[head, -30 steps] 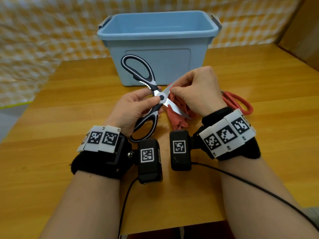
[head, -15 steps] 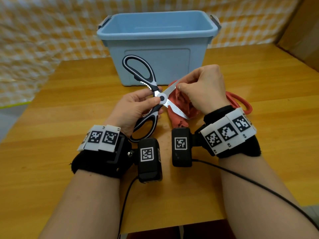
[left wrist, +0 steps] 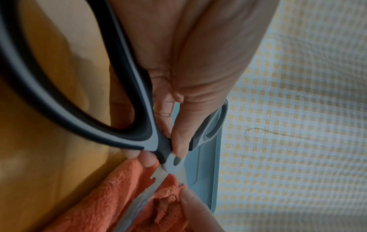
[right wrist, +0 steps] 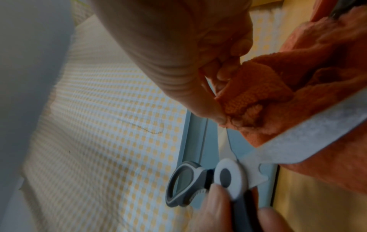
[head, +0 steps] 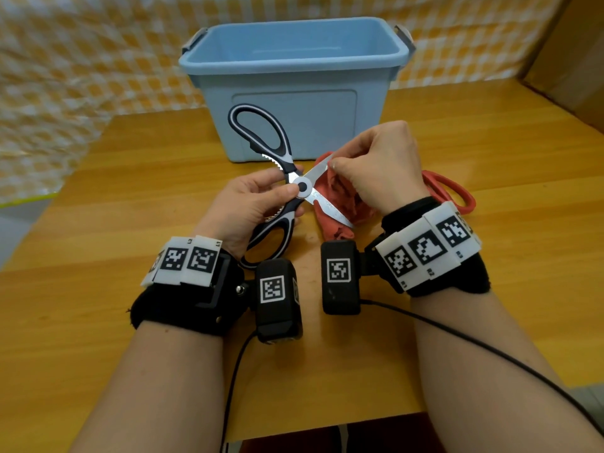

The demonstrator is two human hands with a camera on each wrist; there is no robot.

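— The hands are both at work. The left hand [head: 248, 207] grips the black-and-white scissors [head: 302, 188] at the pivot, thumb on the round cap. The right hand [head: 382, 165] pinches an orange cloth [head: 340, 189] onto the upper blade.

— Why does the person hold them by the pivot and not by the loops?

— Likely so the blades stand apart and steady, each one laid bare for wiping. One loop points away past the left hand and the other sits back by the left wrist, both out of the way.

— And the cloth?

— It is bunched under the right hand's fingers and pressed to the blade near its tip. The rest trails between the blades toward the table [head: 130, 191]. The padding probably spares the fingertips from the edge.

— The blue bin [head: 294, 125] beyond both hands?

— It is open-topped and stands just past the scissors, so it is probably where wiped things go. A red pair of scissors [head: 441, 183] lies on the table just right of the right wrist, perhaps waiting its turn.
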